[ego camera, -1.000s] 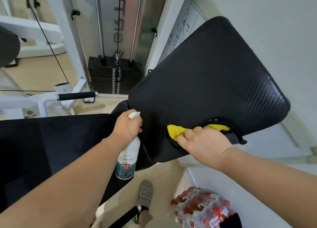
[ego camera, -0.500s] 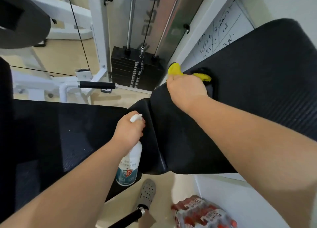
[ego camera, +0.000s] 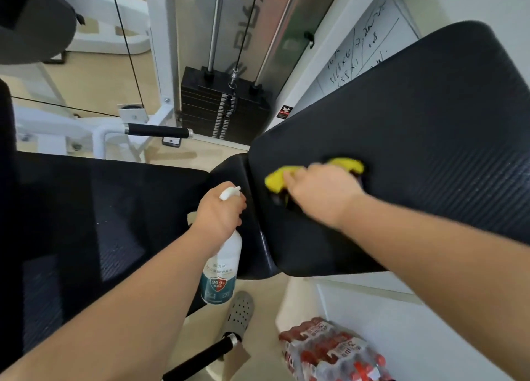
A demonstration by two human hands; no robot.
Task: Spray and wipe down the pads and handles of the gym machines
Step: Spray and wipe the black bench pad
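Note:
A big black ribbed back pad [ego camera: 415, 128] slopes up to the right. My right hand [ego camera: 321, 192] presses a yellow cloth [ego camera: 276, 181] flat on its lower left part; the hand is motion-blurred. My left hand [ego camera: 220, 211] grips the neck of a white spray bottle [ego camera: 220, 268] with a teal label, hanging upright beside the pad's left edge. A black seat pad [ego camera: 94, 208] lies to the left. One black handle [ego camera: 157, 130] sticks out of the white frame behind; a second black handle [ego camera: 200, 357] shows at the bottom.
A black weight stack [ego camera: 223, 108] with steel rods and a cable stands behind the pads. A shrink-wrapped pack of bottles [ego camera: 332, 352] lies on the floor at lower right. My grey shoe [ego camera: 239, 313] is below the bottle. A whiteboard [ego camera: 361, 45] leans on the wall.
My right hand swept the cloth from the pad's lower edge up to its far left corner, then back down to the lower left area. The left hand and bottle stayed put.

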